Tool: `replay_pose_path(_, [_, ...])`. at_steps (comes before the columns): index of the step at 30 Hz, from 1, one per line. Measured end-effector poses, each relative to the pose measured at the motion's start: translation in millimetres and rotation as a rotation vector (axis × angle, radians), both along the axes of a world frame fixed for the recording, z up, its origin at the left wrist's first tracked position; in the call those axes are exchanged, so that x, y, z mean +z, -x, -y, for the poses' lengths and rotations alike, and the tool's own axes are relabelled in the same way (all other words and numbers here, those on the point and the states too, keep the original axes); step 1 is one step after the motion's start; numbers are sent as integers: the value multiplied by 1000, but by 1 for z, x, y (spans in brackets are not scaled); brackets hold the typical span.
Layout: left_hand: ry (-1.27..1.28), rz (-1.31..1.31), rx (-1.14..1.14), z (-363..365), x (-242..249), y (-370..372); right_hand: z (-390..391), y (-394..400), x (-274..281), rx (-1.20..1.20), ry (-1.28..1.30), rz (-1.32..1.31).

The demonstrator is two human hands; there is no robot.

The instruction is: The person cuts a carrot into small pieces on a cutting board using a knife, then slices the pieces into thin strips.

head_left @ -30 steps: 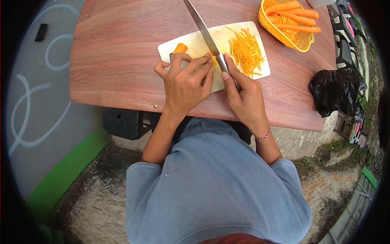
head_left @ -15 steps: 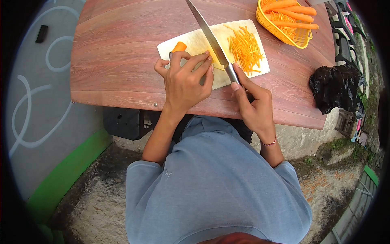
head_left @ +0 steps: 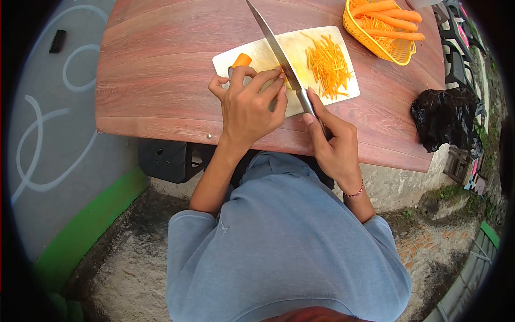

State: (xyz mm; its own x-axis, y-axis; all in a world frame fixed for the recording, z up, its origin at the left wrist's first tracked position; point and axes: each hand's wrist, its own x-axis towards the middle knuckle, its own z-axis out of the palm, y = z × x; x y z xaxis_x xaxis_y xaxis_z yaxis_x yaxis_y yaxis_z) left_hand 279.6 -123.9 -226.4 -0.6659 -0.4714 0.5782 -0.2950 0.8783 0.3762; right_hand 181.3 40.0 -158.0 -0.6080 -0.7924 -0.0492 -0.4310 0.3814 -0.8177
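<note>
My right hand (head_left: 339, 140) grips the handle of a kitchen knife (head_left: 276, 49), its long blade slanting up and left across the white cutting board (head_left: 294, 43). Beside the blade, my left hand (head_left: 248, 109) has its fingers bent, the fingertips pressing a thin carrot piece (head_left: 290, 86) against the board. Most of that piece is hidden by fingers and knife. A thick carrot chunk (head_left: 243, 59) lies just past the left knuckles. Right of the blade, thin carrot strips (head_left: 329, 67) are heaped on the board.
A yellow plastic basket (head_left: 375, 47) of whole carrots (head_left: 394, 24) and shreds stands at the far right of the wooden table (head_left: 155, 70). A black plastic bag (head_left: 444, 118) sits at the right edge. Dark chairs (head_left: 456, 59) stand beyond.
The view has shifted slightly, so the table and board appear a little farther right. Both hands keep their places at the board, with the knife blade still beside the left fingertips.
</note>
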Motion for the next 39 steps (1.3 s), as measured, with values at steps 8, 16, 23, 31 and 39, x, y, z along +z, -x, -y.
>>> replay_pose_path(8, [-5, 19, -8, 1, 1, -1, 22, -9, -11, 39, 31, -209])
replay_pose_path(16, [-1, 0, -8, 0, 0, -2, 37, 13, -7, 45, 24, -152])
replay_pose_path(23, [2, 20, -11, 0, 2, -2, 6, 13, -11, -26, 32, -29])
replay_pose_path(31, [-12, 26, -15, -1, 2, -2, 5, 8, -5, 6, 37, 19])
replay_pose_path(39, [13, 25, -20, -1, 2, -2, 3, 1, -6, 21, 45, -44])
